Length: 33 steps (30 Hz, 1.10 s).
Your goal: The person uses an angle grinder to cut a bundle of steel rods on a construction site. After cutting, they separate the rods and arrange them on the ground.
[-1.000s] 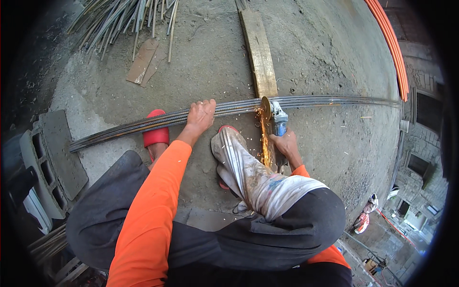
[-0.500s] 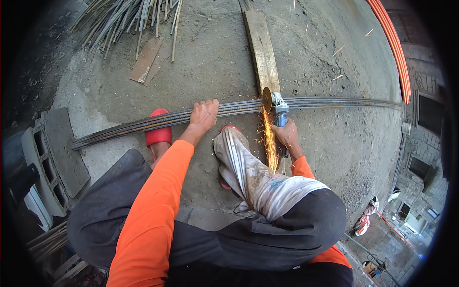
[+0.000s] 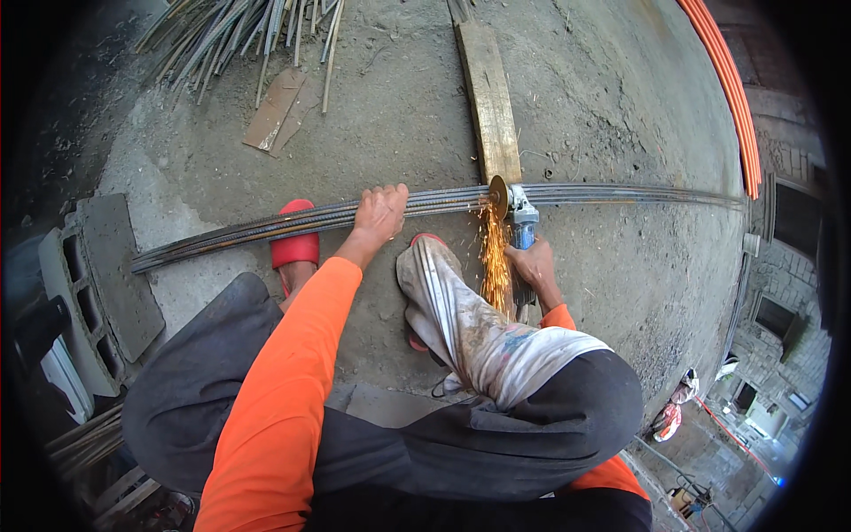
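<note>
The bundle of steel rods (image 3: 443, 202) lies crosswise in front of the person, left to right, above the concrete floor (image 3: 638, 275). The left hand (image 3: 379, 215) is placed on the bundle, left of the cutting point. Its grip is closed over the rods; the fingertips are turned away from view, so how far they wrap underneath cannot be told.

The right hand (image 3: 534, 264) has its grip closed around the blue body of the grinder (image 3: 523, 232). The disc (image 3: 498, 197) stands on edge at the rods, over the wooden plank (image 3: 490, 97), which runs beneath the bundle. Orange sparks (image 3: 494, 257) spray from the disc toward the person, beside the right leg, which is wrapped in a stained white cloth (image 3: 496, 341).

The red slipper (image 3: 293, 249) on the left foot is at the bundle, left of the left hand. A loose pile of rods (image 3: 226, 40) lies at the upper left, next to a flat brown board (image 3: 273, 111). Orange pipes (image 3: 729, 89) run along the upper right.
</note>
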{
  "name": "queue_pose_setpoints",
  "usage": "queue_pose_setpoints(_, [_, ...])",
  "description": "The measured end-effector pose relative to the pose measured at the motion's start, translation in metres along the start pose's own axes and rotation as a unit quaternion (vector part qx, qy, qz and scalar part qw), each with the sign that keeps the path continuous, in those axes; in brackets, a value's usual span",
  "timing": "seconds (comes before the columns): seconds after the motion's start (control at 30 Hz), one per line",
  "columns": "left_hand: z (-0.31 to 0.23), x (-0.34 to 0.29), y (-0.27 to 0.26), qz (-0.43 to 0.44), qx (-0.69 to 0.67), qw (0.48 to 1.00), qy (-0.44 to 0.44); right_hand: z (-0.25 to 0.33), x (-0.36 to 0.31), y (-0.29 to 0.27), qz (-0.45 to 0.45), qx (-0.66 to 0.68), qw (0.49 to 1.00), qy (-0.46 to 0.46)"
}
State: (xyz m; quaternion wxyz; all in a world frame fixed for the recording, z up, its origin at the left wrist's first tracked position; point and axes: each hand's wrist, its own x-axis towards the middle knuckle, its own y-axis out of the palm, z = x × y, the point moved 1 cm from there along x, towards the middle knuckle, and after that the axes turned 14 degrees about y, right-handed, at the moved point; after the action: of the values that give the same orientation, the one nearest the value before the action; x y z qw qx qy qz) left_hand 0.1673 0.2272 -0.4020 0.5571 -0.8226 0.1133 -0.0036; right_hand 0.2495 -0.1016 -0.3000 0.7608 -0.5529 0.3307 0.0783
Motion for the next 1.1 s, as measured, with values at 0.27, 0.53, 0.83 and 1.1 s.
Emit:
queue_pose_setpoints(0.27, [-0.003,0.003,0.000,-0.019,0.011,1.000,0.010,0.011,0.025,0.002,-0.008,0.017,1.000,-0.018])
queue_pose_setpoints(0.53, [-0.001,0.002,0.000,-0.016,0.015,1.000,0.008,-0.005,-0.008,-0.004,-0.009,-0.007,1.000,0.007])
queue_pose_setpoints(0.83, [-0.001,0.003,0.000,-0.001,-0.020,1.000,0.001,0.002,0.023,0.008,-0.024,0.017,0.999,-0.016])
queue_pose_setpoints(1.1, [0.000,0.001,0.000,-0.022,0.015,1.000,0.011,0.003,0.008,0.006,-0.003,0.031,0.999,-0.026])
